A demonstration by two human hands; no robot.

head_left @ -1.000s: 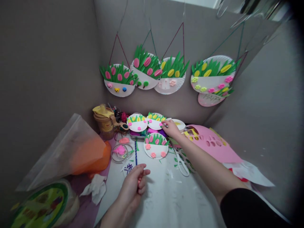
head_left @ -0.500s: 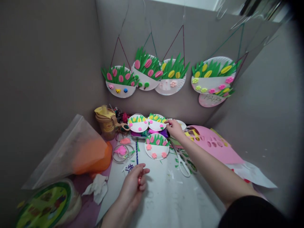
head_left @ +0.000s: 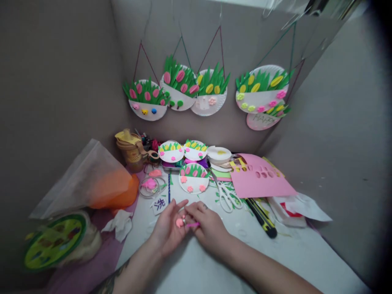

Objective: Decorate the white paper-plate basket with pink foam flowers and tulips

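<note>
While the left hand [head_left: 171, 228] lies palm up and a bit cupped, small pink bits [head_left: 180, 222] sit in it. The right hand [head_left: 192, 224] pinches a bright pink piece [head_left: 193, 224] between its thumb and fingers, right over the left fingers. I can't tell if the 2 hands touch.

A small white card [head_left: 159, 205] near the left fingertips says "洗" in dark blue. On the wall, the low pink plate [head_left: 260, 122] says "HAPP", and the rest is hard to read. The brown cup [head_left: 131, 152] has a mark too small to read. The tub [head_left: 55, 241] has a green rim and a blurry picture label.

The white table top [head_left: 245, 261] spreads on both sides of the arms, and its right edge slants down to the corner. Its left side meets purple stuff [head_left: 92, 261]. Past the hands is 1 small flower plate [head_left: 194, 183], with 2 more flower plates [head_left: 171, 152] behind it. White scissors [head_left: 226, 197] lie to the right. A black and yellow knife [head_left: 262, 220] lies farther right, near a pink sheet [head_left: 260, 179].
</note>
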